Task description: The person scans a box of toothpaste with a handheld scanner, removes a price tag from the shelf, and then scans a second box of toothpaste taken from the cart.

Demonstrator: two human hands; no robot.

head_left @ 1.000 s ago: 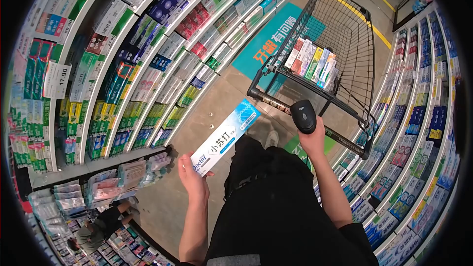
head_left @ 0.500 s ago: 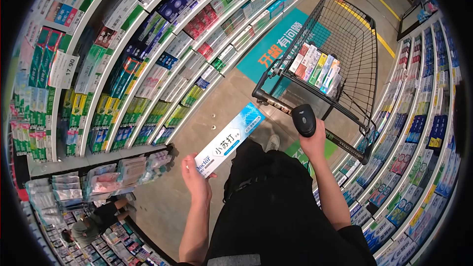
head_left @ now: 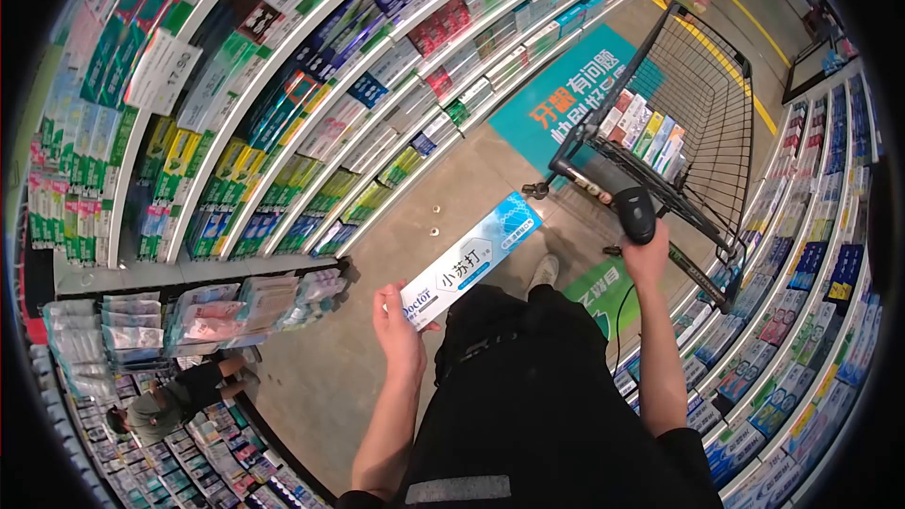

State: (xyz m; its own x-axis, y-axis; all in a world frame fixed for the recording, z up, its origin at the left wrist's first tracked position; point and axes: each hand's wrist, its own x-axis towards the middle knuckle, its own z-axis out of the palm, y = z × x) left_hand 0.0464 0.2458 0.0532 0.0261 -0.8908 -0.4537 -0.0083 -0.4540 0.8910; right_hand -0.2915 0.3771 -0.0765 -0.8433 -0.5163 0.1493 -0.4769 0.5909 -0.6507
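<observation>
My left hand (head_left: 403, 330) is closed around the lower end of a long white and blue toothpaste box (head_left: 471, 262), thumb on top. The box tilts up to the right, its printed front facing me. In my right hand (head_left: 649, 250) is a black barcode scanner (head_left: 636, 215), its rounded head pointing away from me. A thin dark cable hangs below that hand. Right beside the scanner runs the handle bar (head_left: 586, 187) of a black wire shopping cart (head_left: 702, 104). Several toothpaste boxes (head_left: 646, 132) stand in a row inside the cart.
Shelves of toothpaste boxes (head_left: 320, 123) line the left, and more shelves (head_left: 792, 292) curve along the right. Hanging packs (head_left: 207, 320) fill a rack at lower left. A person (head_left: 170, 410) is beyond it. Teal floor sticker (head_left: 566, 99) lies beside the cart.
The view has shifted, so the shelves, cart and both hands appear farther right. The toothpaste box and scanner stay held. The scanner's cable shows more clearly now.
</observation>
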